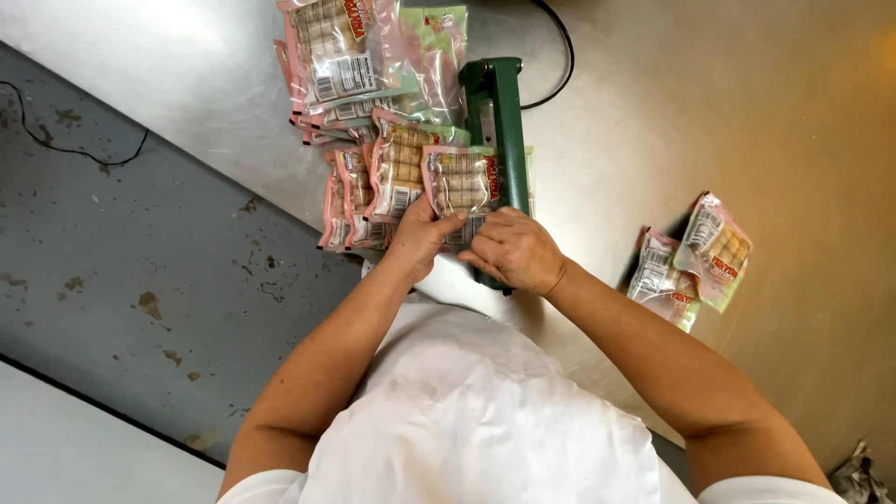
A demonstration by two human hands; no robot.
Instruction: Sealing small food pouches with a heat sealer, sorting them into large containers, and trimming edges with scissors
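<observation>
left hand (420, 238) and right hand (511, 250) both pinch a clear pink-edged plastic packet of biscuits (460, 182) against the green metal heat sealer (499, 112); more packets (355, 65) lie piled on the steel table (747, 93)

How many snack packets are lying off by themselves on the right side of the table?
2. One packet lies farther right, overlapping a second packet just left of it. Many more overlap in the pile by the green sealer; some there are hidden.

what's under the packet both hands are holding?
The packet lies across the green sealer, beside overlapping packets. Left hand and right hand cover its near edge.
</observation>
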